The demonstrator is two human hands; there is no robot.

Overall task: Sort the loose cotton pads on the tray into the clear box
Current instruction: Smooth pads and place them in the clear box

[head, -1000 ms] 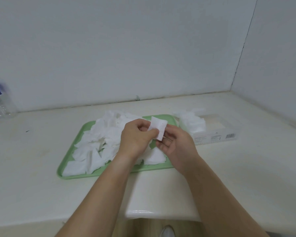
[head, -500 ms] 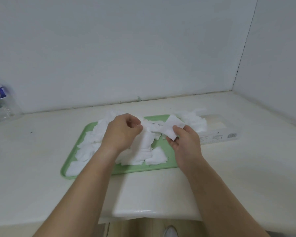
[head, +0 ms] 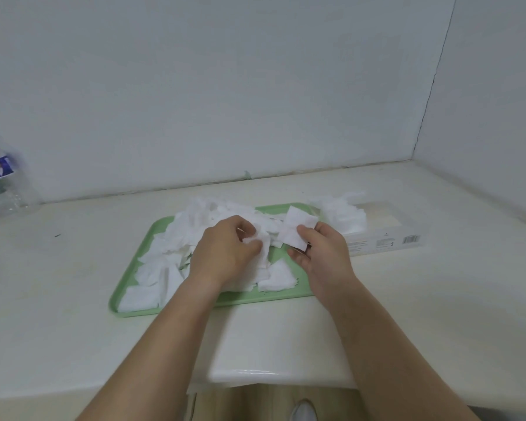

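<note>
A green tray (head: 134, 287) on the pale counter carries a heap of several white square cotton pads (head: 201, 226). My left hand (head: 225, 253) is over the middle of the heap and pinches a pad (head: 263, 240) between thumb and fingers. My right hand (head: 322, 253) hovers over the tray's right end and holds a small stack of pads (head: 296, 229) upright. The clear box (head: 386, 229) lies just right of the tray, with several pads (head: 343, 214) piled in its left end.
A plastic water bottle (head: 3, 183) stands at the far left against the wall. Walls meet in a corner at the back right. The counter's front edge (head: 255, 378) runs below my forearms.
My left hand left the stack, dropped onto the heap and took hold of another pad. My right hand moved right with the stack toward the box end of the tray.
</note>
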